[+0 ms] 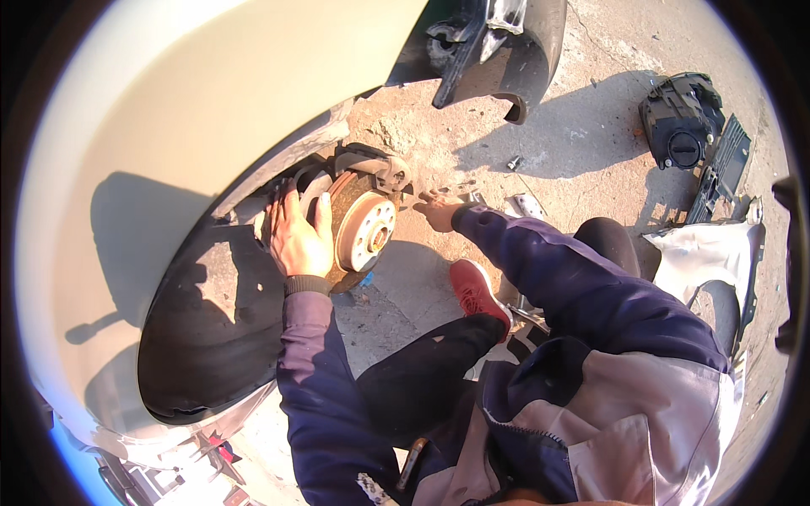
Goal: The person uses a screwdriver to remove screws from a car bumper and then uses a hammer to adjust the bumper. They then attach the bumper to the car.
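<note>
A rusty brake disc (343, 221) with a lighter, drilled hub face (369, 234) sits in the car's wheel arch. My left hand (304, 239) lies behind the disc, its fingers spread over the dark parts there and its thumb up beside the disc's edge. What the fingertips touch is partly hidden. A brake caliper bracket (391, 172) wraps the disc's far edge. To the right of the disc, my right hand (439, 209) reaches leftward with fingers apart, close to small metal pieces on the ground. I see nothing held in it.
A pale car body panel (194, 110) fills the left, above a black wheel arch liner (219, 337). Broken bumper parts (489, 51) hang at the top. A headlight unit (682, 126), a black grille strip (721, 169) and a silver fender (704, 253) lie at right.
</note>
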Demonstrator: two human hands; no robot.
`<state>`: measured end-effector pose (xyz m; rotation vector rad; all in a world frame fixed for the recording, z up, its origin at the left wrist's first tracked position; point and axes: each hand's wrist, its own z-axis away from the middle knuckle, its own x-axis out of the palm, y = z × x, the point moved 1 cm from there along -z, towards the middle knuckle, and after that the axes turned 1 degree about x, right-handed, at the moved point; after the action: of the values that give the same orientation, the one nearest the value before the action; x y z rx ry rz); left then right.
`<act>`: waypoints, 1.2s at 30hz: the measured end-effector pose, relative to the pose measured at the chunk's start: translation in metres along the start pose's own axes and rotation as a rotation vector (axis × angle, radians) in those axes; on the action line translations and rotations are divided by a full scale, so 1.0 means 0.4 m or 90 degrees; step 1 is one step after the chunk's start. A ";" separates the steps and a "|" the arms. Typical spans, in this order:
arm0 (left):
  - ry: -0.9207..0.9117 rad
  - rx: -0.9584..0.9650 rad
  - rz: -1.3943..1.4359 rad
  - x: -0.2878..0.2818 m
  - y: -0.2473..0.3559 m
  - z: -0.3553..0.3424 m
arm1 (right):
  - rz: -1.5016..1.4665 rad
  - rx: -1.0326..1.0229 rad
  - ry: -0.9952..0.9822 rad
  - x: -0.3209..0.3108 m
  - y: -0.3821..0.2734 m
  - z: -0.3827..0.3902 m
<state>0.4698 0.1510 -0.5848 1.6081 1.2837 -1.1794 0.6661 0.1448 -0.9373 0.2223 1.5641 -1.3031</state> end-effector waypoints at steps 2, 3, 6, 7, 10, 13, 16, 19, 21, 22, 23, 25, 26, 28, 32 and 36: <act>-0.009 -0.011 -0.039 -0.006 0.007 -0.001 | 0.019 -0.020 0.019 0.020 -0.017 -0.077; -0.020 -0.025 -0.028 -0.011 0.012 -0.002 | 0.048 -0.003 -0.017 0.023 -0.023 -0.115; -0.006 -0.033 -0.019 -0.029 0.031 -0.001 | -0.222 0.176 -0.091 0.018 -0.010 -0.184; -0.062 -0.064 -0.017 -0.035 0.034 -0.001 | -0.259 0.210 -0.146 0.016 -0.002 -0.199; -0.091 -0.061 0.029 -0.050 0.049 -0.003 | -0.119 0.066 -0.103 0.015 0.006 -0.232; -0.120 -0.087 0.069 -0.055 0.059 -0.005 | -0.196 0.064 -0.008 0.026 0.015 -0.242; -0.086 -0.070 0.087 -0.055 0.065 -0.004 | -0.172 0.051 -0.066 0.037 0.027 -0.234; -0.040 -0.039 0.061 -0.048 0.067 -0.004 | -0.208 -0.005 0.063 0.028 0.029 -0.210; -0.006 -0.018 0.008 -0.045 0.064 -0.005 | -0.305 0.028 0.070 0.020 0.022 -0.196; 0.009 0.009 0.012 -0.045 0.063 -0.005 | -0.373 0.026 0.043 0.016 0.016 -0.189; 0.016 0.012 0.021 -0.042 0.060 -0.007 | -0.365 0.049 0.047 0.011 0.006 -0.186; -0.009 -0.038 -0.002 -0.037 0.053 -0.008 | -0.271 0.108 0.042 0.003 -0.014 -0.161; -0.156 -0.096 -0.007 -0.038 0.045 -0.002 | -0.221 0.157 0.005 0.000 -0.027 -0.140; -0.144 -0.145 -0.035 -0.037 0.040 0.001 | -0.172 0.083 0.021 -0.019 -0.053 -0.079; -0.016 -0.037 -0.019 -0.024 0.033 0.001 | -0.236 0.045 0.174 -0.091 -0.110 0.087; -0.044 -0.065 -0.016 -0.005 0.013 0.006 | -0.277 0.065 0.222 -0.216 -0.125 0.271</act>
<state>0.4745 0.1470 -0.5834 1.4686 1.3027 -1.1561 0.7325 0.0760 -0.8251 0.1850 1.9127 -1.7565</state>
